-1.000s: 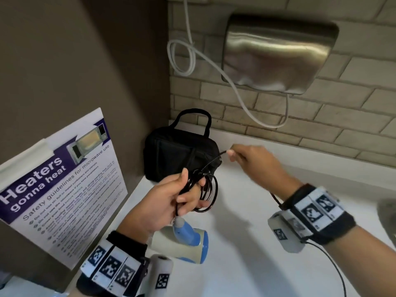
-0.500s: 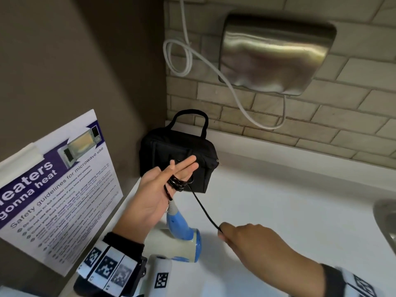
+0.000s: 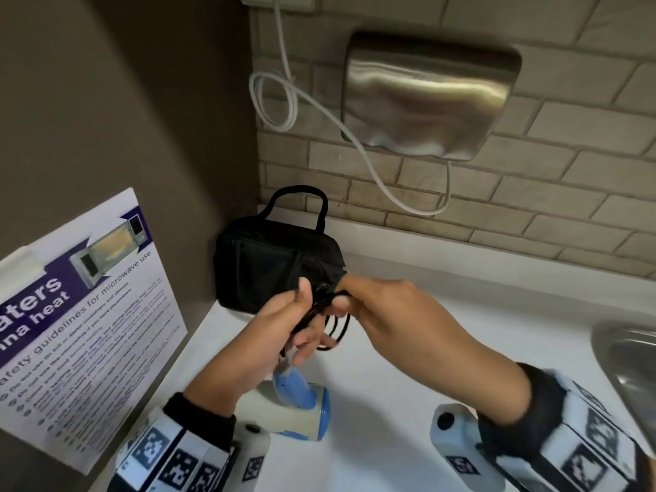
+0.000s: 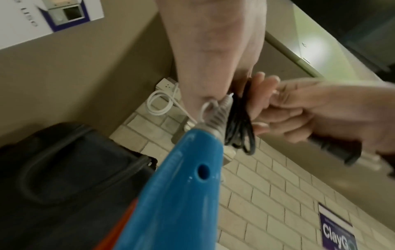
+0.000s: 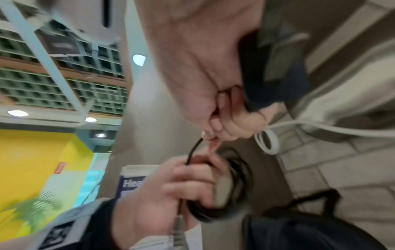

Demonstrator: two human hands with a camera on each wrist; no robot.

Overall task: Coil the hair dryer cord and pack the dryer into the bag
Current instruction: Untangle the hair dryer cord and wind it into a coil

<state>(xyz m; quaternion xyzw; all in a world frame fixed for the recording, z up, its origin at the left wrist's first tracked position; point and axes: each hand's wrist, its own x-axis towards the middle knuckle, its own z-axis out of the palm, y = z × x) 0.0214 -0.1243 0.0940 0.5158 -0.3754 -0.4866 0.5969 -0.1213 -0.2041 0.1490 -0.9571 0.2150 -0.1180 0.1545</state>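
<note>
A small blue and cream hair dryer (image 3: 300, 403) hangs below my left hand (image 3: 284, 328), its blue handle (image 4: 177, 186) pointing up toward the fingers. That hand grips several loops of the black cord (image 3: 335, 324) (image 4: 239, 128) (image 5: 237, 182). My right hand (image 3: 376, 307) meets it from the right and pinches the cord (image 5: 193, 150) at the coil, with the black plug (image 4: 333, 150) held in its palm. The black bag (image 3: 277, 268) with a loop handle stands just behind both hands in the corner.
The white counter (image 3: 408, 367) runs to a brick wall with a steel wall dryer (image 3: 426, 101) and its white cable (image 3: 284, 101). A microwave safety poster (image 3: 78, 314) leans at the left. A steel sink rim (image 3: 628, 353) shows at the right.
My right hand swung from low near the counter's front back up to the left hand, laying another turn of cord onto the coil. The left hand's fingers closed over the loops.
</note>
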